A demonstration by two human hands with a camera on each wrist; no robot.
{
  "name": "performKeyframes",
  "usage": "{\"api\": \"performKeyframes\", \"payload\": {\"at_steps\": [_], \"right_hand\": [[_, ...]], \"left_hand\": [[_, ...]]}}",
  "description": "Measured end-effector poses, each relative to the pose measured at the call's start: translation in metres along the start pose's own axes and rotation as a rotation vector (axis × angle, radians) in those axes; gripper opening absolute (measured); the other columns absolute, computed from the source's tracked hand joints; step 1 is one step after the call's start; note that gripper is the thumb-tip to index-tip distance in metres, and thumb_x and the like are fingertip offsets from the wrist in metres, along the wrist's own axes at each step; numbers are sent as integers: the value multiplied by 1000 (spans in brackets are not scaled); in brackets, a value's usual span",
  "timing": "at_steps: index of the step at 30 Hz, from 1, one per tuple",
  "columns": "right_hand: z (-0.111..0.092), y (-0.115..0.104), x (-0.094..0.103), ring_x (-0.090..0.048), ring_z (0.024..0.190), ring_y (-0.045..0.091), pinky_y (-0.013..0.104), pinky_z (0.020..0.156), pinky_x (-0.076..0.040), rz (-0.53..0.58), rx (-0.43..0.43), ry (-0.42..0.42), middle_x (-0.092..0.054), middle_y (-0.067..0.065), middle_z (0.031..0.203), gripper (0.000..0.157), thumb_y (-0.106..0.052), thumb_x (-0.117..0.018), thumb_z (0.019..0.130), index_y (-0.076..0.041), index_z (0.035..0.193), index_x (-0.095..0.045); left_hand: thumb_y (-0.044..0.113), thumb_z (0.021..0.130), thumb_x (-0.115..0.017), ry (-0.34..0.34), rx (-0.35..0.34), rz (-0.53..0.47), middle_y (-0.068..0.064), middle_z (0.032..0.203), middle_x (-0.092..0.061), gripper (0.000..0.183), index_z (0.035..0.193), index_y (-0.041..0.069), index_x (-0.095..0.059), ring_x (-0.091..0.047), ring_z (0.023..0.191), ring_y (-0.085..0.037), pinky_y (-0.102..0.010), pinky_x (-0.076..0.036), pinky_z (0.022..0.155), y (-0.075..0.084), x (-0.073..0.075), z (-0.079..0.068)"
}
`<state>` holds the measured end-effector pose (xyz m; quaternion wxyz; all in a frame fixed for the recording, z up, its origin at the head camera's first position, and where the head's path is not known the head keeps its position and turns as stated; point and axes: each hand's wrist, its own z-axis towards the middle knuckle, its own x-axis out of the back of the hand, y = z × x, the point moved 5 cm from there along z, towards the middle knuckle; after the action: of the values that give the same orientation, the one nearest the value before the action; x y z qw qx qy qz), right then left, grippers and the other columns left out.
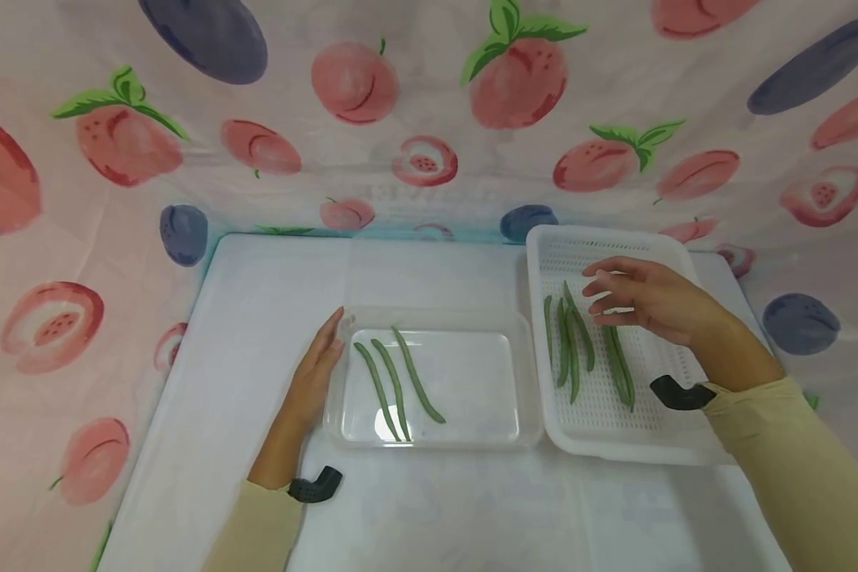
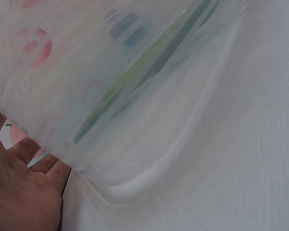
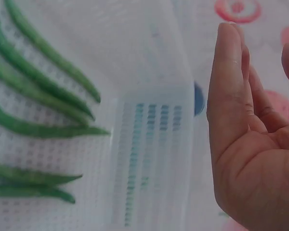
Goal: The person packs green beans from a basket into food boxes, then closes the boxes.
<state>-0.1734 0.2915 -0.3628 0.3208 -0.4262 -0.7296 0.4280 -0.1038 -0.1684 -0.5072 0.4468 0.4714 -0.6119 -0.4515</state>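
Note:
A clear plastic box (image 1: 429, 319) holds three green beans (image 1: 389, 380) lying lengthwise in its left half. Against the box's left wall rests my left hand (image 1: 316, 373), its fingers extended along the outside; in the left wrist view the hand (image 2: 31, 187) is beside the translucent wall. My right hand (image 1: 647, 300) hovers over the white perforated basket (image 1: 658, 421), fingers spread and slightly bent, holding nothing. Several green beans (image 1: 570, 345) lie in that basket below and left of the hand. In the right wrist view the right hand (image 3: 250, 134) appears above them, palm bare.
Box and basket stand side by side on a white-covered table (image 1: 257, 318), the basket at the right. Behind and around the table hangs a fruit-printed cloth (image 1: 343, 175). Dark wrist devices (image 1: 316, 485) sit at both sleeve cuffs.

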Motion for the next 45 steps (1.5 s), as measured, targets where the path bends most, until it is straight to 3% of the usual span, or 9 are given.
{"api": "performKeyframes", "payload": {"at_steps": [7, 11, 18, 26, 34, 40, 45], "right_hand": [[-2, 29, 33, -73, 98, 16, 28, 87, -62, 109, -42, 16, -70, 0, 114, 21, -16, -50, 109, -18, 126, -62], [-4, 41, 45, -73, 100, 14, 27, 86, -61, 122, -87, 24, -71, -4, 113, 21, -18, -50, 108, -22, 121, -66], [-2, 60, 56, -72, 102, 10, 26, 88, -61, 52, -164, 42, -72, -10, 112, 19, -22, -52, 108, -28, 114, -68], [0, 76, 63, -72, 105, 11, 27, 89, -60, 101, -209, 79, -73, -10, 110, 14, -25, -58, 105, -24, 115, -68], [3, 91, 66, -71, 106, 8, 28, 92, -60, 8, -279, 126, -72, -13, 111, 53, -35, -63, 102, -5, 142, -44], [6, 99, 67, -68, 105, 4, 30, 95, -59, -57, -295, 129, -69, -17, 109, 56, -34, -63, 103, -3, 145, -43], [10, 104, 64, -63, 108, 6, 38, 99, -58, -123, -319, 146, -63, -13, 116, 71, -37, -62, 103, 3, 153, -32]], "left_hand": [[47, 109, -36, -1, 0, -3, 15, 169, -21, 49, 157, 52, -27, -21, 157, -27, -68, -29, 118, -1, 0, 0], [48, 109, -36, 0, -1, 1, 14, 169, -21, 51, 159, 48, -26, -21, 157, -27, -68, -30, 117, 0, -1, 0], [49, 109, -36, 8, 0, 13, 13, 170, -20, 50, 157, 51, -26, -21, 157, -28, -67, -31, 116, -1, 0, 0], [53, 108, -37, 8, -1, 12, 15, 169, -20, 50, 156, 52, -27, -20, 158, -27, -67, -31, 117, -2, -1, -1], [51, 108, -37, 7, -17, 6, 15, 169, -22, 49, 156, 51, -29, -21, 157, -25, -66, -29, 118, 0, 1, 0], [51, 108, -37, 9, -15, 11, 15, 169, -22, 49, 156, 51, -29, -20, 158, -25, -66, -28, 119, 1, 1, -1], [51, 108, -37, 11, -15, 15, 16, 169, -21, 51, 158, 49, -28, -21, 158, -26, -66, -31, 117, 1, 1, -1]]}}
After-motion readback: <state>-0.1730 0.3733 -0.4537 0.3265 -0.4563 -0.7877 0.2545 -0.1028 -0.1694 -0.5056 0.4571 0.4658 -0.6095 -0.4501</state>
